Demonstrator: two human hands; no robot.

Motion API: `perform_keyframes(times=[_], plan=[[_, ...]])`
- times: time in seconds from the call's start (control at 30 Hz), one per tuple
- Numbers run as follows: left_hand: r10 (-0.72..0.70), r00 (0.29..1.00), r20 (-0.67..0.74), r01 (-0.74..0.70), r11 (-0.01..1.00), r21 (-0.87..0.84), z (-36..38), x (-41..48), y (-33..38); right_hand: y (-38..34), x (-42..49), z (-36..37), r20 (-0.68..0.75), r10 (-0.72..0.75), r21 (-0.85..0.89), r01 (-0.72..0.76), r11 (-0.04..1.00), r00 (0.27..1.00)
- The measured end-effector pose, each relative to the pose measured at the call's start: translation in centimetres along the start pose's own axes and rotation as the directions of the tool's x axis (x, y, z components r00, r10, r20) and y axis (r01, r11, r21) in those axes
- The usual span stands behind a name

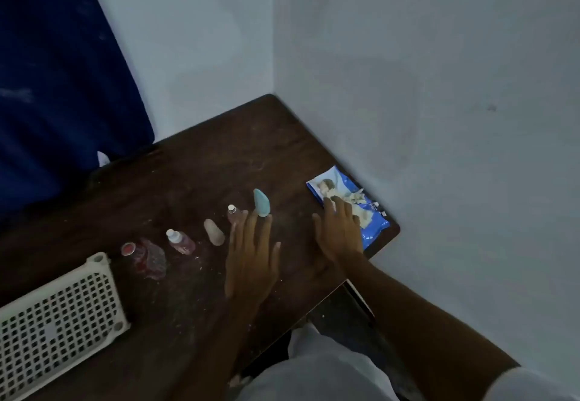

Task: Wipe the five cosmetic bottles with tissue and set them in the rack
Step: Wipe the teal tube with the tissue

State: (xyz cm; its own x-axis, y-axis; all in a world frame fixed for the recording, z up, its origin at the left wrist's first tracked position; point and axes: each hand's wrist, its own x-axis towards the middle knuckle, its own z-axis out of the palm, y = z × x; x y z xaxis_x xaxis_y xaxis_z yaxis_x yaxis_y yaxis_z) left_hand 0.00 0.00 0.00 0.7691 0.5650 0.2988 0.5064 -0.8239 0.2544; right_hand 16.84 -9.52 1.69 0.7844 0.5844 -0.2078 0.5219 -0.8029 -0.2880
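Several cosmetic bottles stand in a row on the dark wooden table [194, 181]: a red-capped clear bottle [144, 256], a pink bottle with a white cap [180, 241], a beige tube [214, 232], another pink bottle [233, 214] and a teal tube [261, 202]. My left hand [251, 259] hovers with straight fingers just in front of the teal tube and the pink bottle. My right hand [340, 231] reaches onto the blue tissue pack [373, 221], its fingertips at the white tissue [357, 201] sticking out. The white perforated rack [59, 322] lies at the lower left.
The table sits in a corner, with pale walls behind and to the right. A dark blue cloth [56, 87] hangs at the far left. The table's right edge lies just past the tissue pack. White crumbs dot the tabletop.
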Motion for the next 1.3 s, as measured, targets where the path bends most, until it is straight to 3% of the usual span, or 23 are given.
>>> perform_keyframes(times=[0.17,0.47,0.63,0.83,1.0,1.2,1.3], plan=[[-0.055,0.993,0.104,0.060,0.997,-0.049,1.6,0.7,2.2,3.6,3.0,0.0,-0.020,0.052,-0.010,-0.052,0.999,0.998],[-0.223,0.964,0.145,0.229,0.973,-0.032,2.3,-1.2,2.3,5.8,5.7,1.3,0.044,-0.065,-0.061,0.067,0.996,0.997],[-0.278,0.950,0.144,0.288,0.955,-0.062,2.1,-2.4,1.8,6.9,7.2,1.8,-0.048,-0.093,-0.101,0.087,0.991,0.995],[-0.294,0.950,0.107,0.310,0.931,-0.193,1.8,-2.1,1.2,5.8,6.1,1.3,-0.217,-0.116,0.089,0.138,0.986,0.969],[-0.358,0.930,0.080,0.362,0.861,-0.357,1.6,0.5,1.5,3.9,5.0,1.7,-0.323,-0.212,0.247,0.298,0.922,0.922],[-0.489,0.871,0.047,0.445,0.744,-0.499,2.6,4.6,2.6,0.9,2.5,1.3,-0.322,-0.149,0.419,0.282,0.863,0.935],[-0.551,0.833,0.059,0.491,0.684,-0.540,3.6,6.0,2.9,0.9,2.1,1.6,-0.217,-0.079,0.532,0.185,0.826,0.973]])
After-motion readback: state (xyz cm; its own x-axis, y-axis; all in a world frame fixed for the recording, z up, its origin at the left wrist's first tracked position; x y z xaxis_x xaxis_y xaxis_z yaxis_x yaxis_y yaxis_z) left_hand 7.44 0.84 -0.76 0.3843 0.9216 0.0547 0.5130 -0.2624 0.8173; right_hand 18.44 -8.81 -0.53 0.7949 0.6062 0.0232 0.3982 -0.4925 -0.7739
